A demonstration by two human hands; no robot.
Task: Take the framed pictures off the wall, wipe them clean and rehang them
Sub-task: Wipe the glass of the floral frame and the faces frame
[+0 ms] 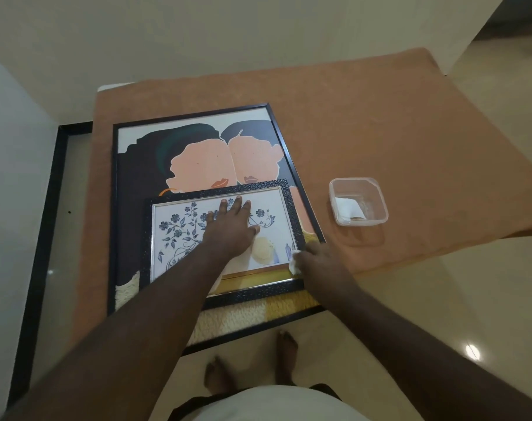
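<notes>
The tabletop [380,123], covered with an orange cloth, carries everything. On it lies the big picture [198,153] in a thin black frame, its near edge hanging a little past the tabletop edge. On top of the big one, at its near part, lies the small picture [179,232] with blue flowers and a dark textured frame. To the right, well apart from both, stands a clear box [358,202] with something white inside.

My left hand [231,229] lies flat on the glass of the small picture, fingers straight and spread, pressing it so it does not slide. My right hand [316,256] has its grip closed on a white wipe [295,264] at the right near corner of the small frame.

I judge I am in the wiping step, on the small picture. The next move needs steady pressure from the left hand while the wipe goes along the frame edge, gently, so the small picture does not shift on the glass below.
</notes>
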